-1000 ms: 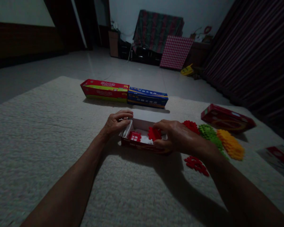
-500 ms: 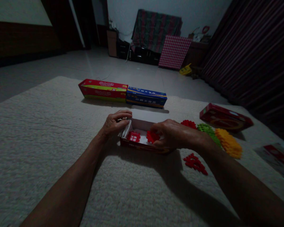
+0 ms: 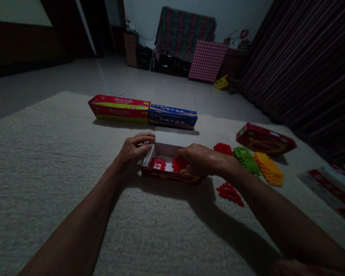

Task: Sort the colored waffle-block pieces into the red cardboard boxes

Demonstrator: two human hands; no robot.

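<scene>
An open red cardboard box [image 3: 164, 174] with a white inside lies on the quilted mat in front of me. My left hand [image 3: 134, 148] is closed on the left end flap [image 3: 147, 154] of this box. Inside, a red toothed plastic building piece [image 3: 158, 164] with a window pattern rests at the left. My right hand [image 3: 198, 158] reaches into the right part with its fingers closed on another red toothed building piece [image 3: 178, 165]. To the right of the box lie a red triangular piece [image 3: 230, 193], red pieces [image 3: 222, 148], green pieces [image 3: 246, 161] and yellow pieces [image 3: 268, 168].
Beyond the open box stand a red-and-green box [image 3: 120, 109] and a blue box [image 3: 172, 116], end to end. A dark red box [image 3: 266, 140] stands at the right behind the yellow pieces. More packaging [image 3: 333, 186] lies at the right edge of the mat [image 3: 60, 161].
The whole scene has shifted slightly left and up in the view. Both hands keep their places at the box, and the right hand still grips the red piece.
</scene>
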